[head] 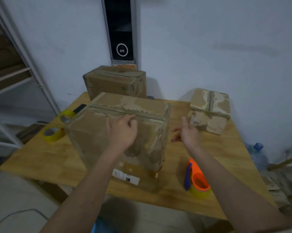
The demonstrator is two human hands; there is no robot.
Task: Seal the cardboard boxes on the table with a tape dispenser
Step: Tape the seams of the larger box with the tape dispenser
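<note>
A wooden counter (41,158) stands against a pale wall (209,39). Near its left edge lie two yellow tape rolls (53,134), one behind the other, the farther roll (67,116) close to the far left corner. Just beyond that roll a small dark flat object (79,108) lies on the counter; what it is cannot be told. On the wall above the far edge hangs a tall black panel (120,29) with a white ring. A white metal rack (15,78) stands to the left. A blue water bottle (258,154) sits on the floor off the right edge.
</note>
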